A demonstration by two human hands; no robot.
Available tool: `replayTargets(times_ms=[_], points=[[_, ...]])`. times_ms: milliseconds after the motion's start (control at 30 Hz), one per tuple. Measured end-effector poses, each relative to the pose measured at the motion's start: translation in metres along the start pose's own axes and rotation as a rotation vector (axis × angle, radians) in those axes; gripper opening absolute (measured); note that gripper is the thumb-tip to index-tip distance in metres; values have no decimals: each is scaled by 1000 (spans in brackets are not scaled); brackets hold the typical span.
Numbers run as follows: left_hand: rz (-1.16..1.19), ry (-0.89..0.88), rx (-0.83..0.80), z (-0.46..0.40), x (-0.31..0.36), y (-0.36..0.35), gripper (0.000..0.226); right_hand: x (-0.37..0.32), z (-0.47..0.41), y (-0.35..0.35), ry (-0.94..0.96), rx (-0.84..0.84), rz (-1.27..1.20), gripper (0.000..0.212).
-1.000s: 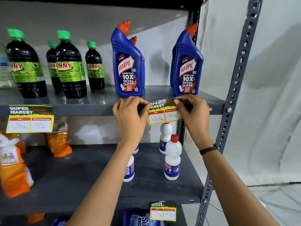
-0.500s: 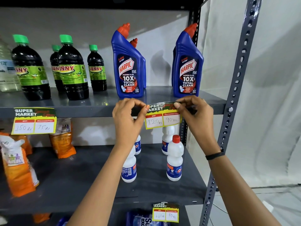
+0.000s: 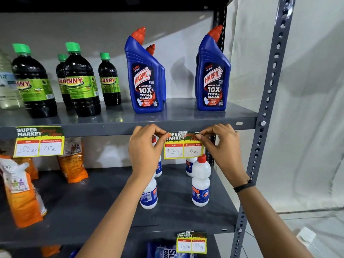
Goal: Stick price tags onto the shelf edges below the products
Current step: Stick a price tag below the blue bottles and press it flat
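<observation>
Right, mid-stick on tag [image 3: 183,146] number three. My left hand [image 3: 147,153] pinches its top left corner, my right hand [image 3: 222,146] pinches the top right, both grips pressed together on the dark header strip. The tag sits at the top shelf edge [image 3: 104,130], under the gap between the two front Harpic bottles [image 3: 146,79]. Header looks crumpled and not flat on the metal, so I judge it not fully stuck yet. It reads 120 and 90.

Done, as far as I see: left tag [image 3: 39,141] is on the same edge under the Sunny bottles [image 3: 81,81], reads 150 and 75. Low tag [image 3: 191,243] hangs on the middle shelf's edge [image 3: 149,232], numbers too blurry to trust. Left to do, my guess: press this one flat. No tag shows on that middle edge under the orange pouches [image 3: 72,162], so that may be pending too.

Counts:
- Tags: three, one in my grip.
- Harpic bottles: at least three, two in front, one red cap behind the left one; something dark behind the right one, can't tell.
- Sunny bottles: four, green caps.
- Clear bottle [image 3: 7,84] at far left: one, cut off.
- White bottles [image 3: 201,183]: four showing, some hidden by my left hand.
- Orange pouches: roughly three or four, overlapping, unsure.
- Blue pack [image 3: 167,251] on the bottom shelf: at least one, partly cropped.
</observation>
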State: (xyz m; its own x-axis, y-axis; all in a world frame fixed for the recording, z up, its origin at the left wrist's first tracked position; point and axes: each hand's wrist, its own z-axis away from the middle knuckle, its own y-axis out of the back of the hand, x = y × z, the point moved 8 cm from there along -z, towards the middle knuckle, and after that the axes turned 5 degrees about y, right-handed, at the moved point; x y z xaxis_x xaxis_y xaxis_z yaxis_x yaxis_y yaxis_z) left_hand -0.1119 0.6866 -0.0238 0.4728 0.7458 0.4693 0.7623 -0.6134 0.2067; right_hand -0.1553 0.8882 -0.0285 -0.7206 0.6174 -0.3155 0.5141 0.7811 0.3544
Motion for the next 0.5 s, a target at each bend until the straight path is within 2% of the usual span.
replayTargets(times_ms=[500], points=[[-90,-53,10,-3,1,-2,14,2,-1,-2,-18,4,19,7]])
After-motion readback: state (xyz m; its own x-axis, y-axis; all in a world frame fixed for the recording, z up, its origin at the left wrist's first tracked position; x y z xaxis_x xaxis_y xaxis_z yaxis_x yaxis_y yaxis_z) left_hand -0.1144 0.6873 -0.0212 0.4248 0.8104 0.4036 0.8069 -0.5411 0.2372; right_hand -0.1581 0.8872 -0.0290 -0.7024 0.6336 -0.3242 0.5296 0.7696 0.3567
